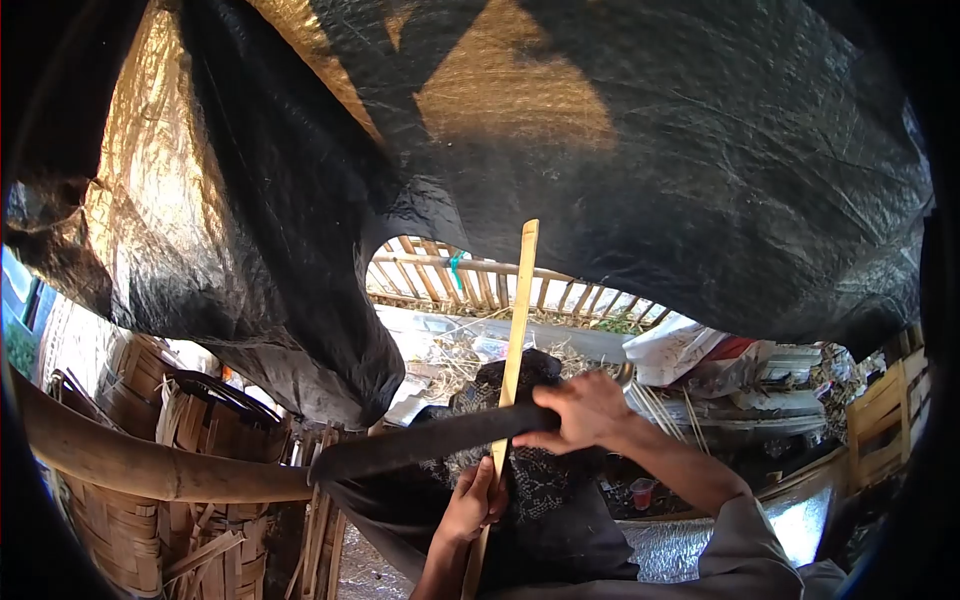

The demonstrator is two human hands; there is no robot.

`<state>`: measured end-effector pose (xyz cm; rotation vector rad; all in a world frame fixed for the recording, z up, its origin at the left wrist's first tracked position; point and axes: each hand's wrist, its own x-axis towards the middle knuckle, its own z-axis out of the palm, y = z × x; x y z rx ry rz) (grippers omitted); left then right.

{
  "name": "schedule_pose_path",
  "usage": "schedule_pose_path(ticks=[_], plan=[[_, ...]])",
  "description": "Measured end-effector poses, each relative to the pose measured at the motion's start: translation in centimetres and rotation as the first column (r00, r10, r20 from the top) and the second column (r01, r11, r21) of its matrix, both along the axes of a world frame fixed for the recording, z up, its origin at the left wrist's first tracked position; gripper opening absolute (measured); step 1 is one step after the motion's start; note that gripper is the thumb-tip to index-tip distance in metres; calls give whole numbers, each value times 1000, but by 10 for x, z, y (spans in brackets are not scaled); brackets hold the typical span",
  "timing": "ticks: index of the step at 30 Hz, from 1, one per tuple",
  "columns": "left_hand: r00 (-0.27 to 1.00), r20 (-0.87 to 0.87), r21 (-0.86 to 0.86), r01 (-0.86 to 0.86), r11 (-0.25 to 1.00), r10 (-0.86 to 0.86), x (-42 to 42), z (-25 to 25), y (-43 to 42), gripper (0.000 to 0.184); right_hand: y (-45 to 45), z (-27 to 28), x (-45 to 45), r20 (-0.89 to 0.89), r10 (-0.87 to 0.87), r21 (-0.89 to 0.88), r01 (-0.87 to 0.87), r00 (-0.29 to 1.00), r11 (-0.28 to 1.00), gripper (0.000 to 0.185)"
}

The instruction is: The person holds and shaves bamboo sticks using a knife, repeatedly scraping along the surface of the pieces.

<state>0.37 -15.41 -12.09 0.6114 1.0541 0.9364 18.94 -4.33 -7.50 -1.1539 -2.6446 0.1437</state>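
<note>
A long, pale bamboo strip [519,325] stands nearly upright in front of my lap. Low on the strip, my left hand [474,502] is closed round it. My right hand [582,412] is closed on the right end of a broad dark blade [430,441], which looks slightly blurred. The blade reaches left across the strip, just above my left hand, with its far end near a thick bamboo pole [170,462]. My right fingers hide the blade's handle.
A black tarp [680,200] hangs overhead and down on the left. Woven bamboo baskets [130,500] stand at the left. Beyond are a slatted bamboo fence [480,285], straw and white sacks [675,350]. A red cup [642,492] and wooden crate [888,420] are at the right.
</note>
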Motion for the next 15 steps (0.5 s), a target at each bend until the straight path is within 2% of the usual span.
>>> schedule_pose_path(ticks=[2,4,5,6,8,10,11,12,14,15], plan=[[1000,-23,51,21,998,-20,0,-5,0,46,20,13,4,-39,-49,-51,47,998,998,61],[1000,-8,31,-6,999,6,3,-1,-2,45,42,21,7,-176,-297,-320,231,938,919,57],[1000,0,22,-31,999,31,4,1,-1,45,49,24,7,-218,-343,-406,235,914,883,43],[1000,6,34,-31,999,30,3,2,0,45,46,25,6,-217,-341,-393,238,915,888,43],[986,165,-76,1,997,12,-2,-1,2,44,27,18,4,-262,-193,-583,5,946,813,46],[975,223,-81,15,997,4,-6,0,3,44,3,4,2,-128,-12,-497,-54,992,866,52],[972,237,-81,21,996,-1,-6,1,3,44,-5,8,0,27,59,-235,-51,998,971,65],[968,251,-85,26,996,-4,-6,1,1,44,-6,9,1,38,66,-240,-55,997,969,65],[975,220,-89,22,996,-2,-7,2,-2,44,-7,10,1,205,66,-200,-25,977,979,67],[967,253,-101,43,994,-17,-8,0,-1,44,-7,6,1,124,64,-254,-31,990,967,66]])
